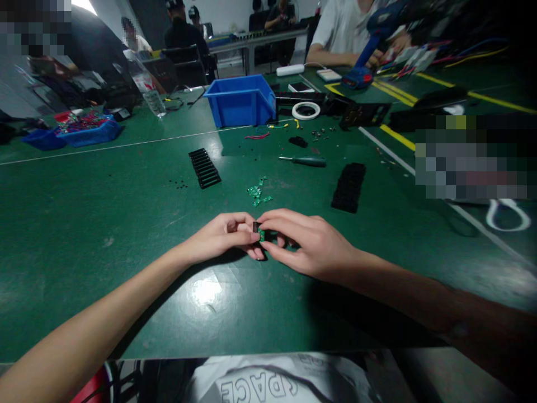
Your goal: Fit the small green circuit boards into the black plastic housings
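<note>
My left hand [235,238] is closed on a small black part [255,226] above the green table [126,224]. The fingertips of my right hand [302,240] pinch a small green circuit board [262,235] against that black part. Just beyond my hands lies a loose pile of small green boards [257,192]. Black slotted pieces lie in a row [204,168] at the left and in a stack [349,187] at the right. Tiny black bits [179,184] are scattered left of the row.
A screwdriver [308,161] lies past the green boards. Farther back are a blue bin [239,103], a white tape ring [306,111], loose screws, a bottle [151,95] and blue trays of wires [90,131]. A person sits across the table by a blue power drill [369,50].
</note>
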`<state>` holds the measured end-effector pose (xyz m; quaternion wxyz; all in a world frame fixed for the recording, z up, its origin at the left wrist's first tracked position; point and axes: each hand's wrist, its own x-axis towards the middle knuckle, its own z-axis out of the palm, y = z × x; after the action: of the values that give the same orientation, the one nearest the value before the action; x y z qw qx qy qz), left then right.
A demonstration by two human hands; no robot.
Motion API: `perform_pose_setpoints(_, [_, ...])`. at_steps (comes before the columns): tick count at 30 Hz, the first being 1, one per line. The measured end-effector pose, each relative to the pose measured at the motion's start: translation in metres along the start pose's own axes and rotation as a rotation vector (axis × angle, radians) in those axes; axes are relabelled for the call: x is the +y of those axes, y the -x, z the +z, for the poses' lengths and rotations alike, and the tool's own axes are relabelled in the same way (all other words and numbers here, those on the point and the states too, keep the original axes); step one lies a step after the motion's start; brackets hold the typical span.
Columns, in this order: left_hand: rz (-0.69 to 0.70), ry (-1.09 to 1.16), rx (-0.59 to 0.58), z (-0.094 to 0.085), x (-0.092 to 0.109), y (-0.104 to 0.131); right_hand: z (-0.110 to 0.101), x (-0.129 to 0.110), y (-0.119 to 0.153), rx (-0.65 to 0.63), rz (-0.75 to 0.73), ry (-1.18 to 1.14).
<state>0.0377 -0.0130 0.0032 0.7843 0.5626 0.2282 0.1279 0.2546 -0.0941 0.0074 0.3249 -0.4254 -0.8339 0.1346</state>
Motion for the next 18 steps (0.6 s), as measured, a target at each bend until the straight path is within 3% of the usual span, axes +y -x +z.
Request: perform_pose_setpoints(18, [-0.005, -0.007, -0.006, -0.0010, 0.0003, 0.0001, 0.0005, 0.0011, 0.0004, 0.020, -0.019, -0.061])
